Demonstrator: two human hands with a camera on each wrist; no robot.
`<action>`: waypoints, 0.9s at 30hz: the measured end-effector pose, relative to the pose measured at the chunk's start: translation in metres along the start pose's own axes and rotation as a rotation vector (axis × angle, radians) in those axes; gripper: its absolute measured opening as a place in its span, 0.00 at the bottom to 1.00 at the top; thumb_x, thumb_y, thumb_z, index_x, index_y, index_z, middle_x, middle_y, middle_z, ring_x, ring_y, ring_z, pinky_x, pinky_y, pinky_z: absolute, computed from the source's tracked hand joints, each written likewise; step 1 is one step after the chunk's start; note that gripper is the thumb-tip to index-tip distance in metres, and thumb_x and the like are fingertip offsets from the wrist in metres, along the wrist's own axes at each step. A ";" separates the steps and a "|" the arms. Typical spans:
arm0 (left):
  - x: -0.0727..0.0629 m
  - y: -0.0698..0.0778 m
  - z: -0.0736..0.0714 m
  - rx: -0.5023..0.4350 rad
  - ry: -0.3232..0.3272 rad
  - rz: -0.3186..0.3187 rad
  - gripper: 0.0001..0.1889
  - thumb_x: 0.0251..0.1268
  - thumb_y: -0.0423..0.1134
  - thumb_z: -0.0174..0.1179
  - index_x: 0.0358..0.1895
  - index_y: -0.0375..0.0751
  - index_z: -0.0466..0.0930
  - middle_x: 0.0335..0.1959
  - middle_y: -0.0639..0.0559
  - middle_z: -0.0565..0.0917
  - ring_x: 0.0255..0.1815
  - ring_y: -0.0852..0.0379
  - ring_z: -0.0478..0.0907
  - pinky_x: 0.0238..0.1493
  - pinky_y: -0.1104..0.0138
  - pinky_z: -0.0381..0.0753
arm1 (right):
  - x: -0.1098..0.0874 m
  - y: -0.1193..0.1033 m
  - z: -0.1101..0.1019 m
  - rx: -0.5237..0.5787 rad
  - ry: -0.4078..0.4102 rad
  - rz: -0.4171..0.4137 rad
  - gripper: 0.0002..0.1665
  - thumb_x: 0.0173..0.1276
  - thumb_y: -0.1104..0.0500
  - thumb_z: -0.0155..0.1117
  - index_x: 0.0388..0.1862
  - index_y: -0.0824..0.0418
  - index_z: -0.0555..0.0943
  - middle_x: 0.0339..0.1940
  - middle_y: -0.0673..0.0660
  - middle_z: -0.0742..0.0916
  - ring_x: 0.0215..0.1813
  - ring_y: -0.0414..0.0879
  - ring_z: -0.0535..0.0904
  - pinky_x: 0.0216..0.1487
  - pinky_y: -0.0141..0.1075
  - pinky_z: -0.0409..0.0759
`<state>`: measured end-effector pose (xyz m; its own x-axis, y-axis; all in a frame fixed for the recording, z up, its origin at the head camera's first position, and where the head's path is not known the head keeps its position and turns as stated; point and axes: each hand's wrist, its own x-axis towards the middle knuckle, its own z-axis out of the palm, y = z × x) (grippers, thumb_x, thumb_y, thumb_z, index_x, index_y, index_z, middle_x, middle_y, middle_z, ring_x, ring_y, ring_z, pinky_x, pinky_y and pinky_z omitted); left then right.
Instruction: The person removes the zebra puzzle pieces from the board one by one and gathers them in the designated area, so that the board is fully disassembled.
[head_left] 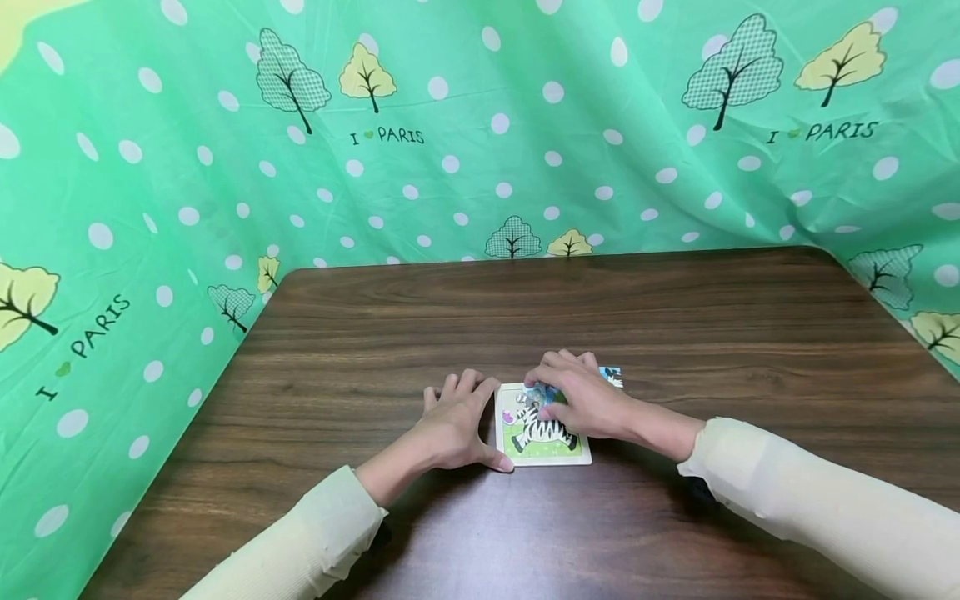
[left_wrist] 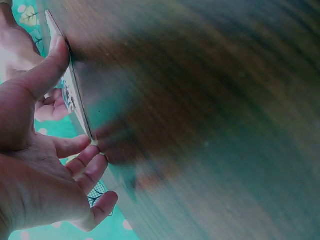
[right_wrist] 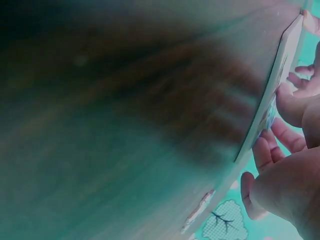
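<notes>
The board [head_left: 551,461] lies flat on the dark worktop [head_left: 375,333], in front of the person, its zebra [head_left: 547,432] pictured over green. I see the left grip [head_left: 453,429] spanning the board's left side: thumb on the near corner, forefinger at the far one, the board held between them while the other fingers fan outward. The right grip [head_left: 588,400] arches over the board's upper right, thumb and bent fingers closed about a blue piece [head_left: 546,394] that they partly hide; I can't make out whether it sits flush. Just past those knuckles, on the worktop beyond the board's far right corner, rests a loose piece [head_left: 611,375] in blue, black and white. Pale sleeves [head_left: 795,483] cover both forearms, and a green dotted cloth [head_left: 450,192] hangs behind.
</notes>
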<state>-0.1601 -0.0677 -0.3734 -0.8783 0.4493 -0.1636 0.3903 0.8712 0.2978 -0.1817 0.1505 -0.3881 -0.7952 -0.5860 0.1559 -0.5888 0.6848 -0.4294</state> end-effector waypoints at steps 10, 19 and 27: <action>0.000 0.000 0.000 0.008 0.004 0.003 0.52 0.30 0.63 0.77 0.65 0.52 0.66 0.58 0.51 0.67 0.56 0.48 0.62 0.50 0.49 0.61 | 0.003 -0.001 0.001 -0.022 0.015 -0.011 0.20 0.56 0.57 0.73 0.48 0.57 0.81 0.38 0.47 0.77 0.41 0.43 0.68 0.46 0.42 0.58; 0.000 0.000 0.000 0.005 0.006 0.006 0.52 0.30 0.63 0.77 0.65 0.51 0.65 0.59 0.51 0.67 0.57 0.48 0.62 0.51 0.48 0.61 | 0.002 -0.005 -0.001 -0.125 0.006 -0.056 0.18 0.59 0.57 0.72 0.48 0.61 0.82 0.35 0.48 0.76 0.39 0.43 0.67 0.47 0.42 0.58; 0.000 -0.001 0.000 -0.006 0.007 0.002 0.52 0.30 0.62 0.77 0.66 0.52 0.65 0.59 0.51 0.67 0.57 0.49 0.62 0.51 0.49 0.60 | -0.002 -0.001 -0.014 -0.147 0.031 -0.069 0.17 0.58 0.58 0.72 0.46 0.61 0.83 0.33 0.48 0.76 0.36 0.42 0.66 0.45 0.42 0.58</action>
<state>-0.1599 -0.0684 -0.3740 -0.8796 0.4493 -0.1565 0.3900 0.8693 0.3036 -0.1813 0.1573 -0.3760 -0.7549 -0.6216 0.2091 -0.6552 0.7008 -0.2821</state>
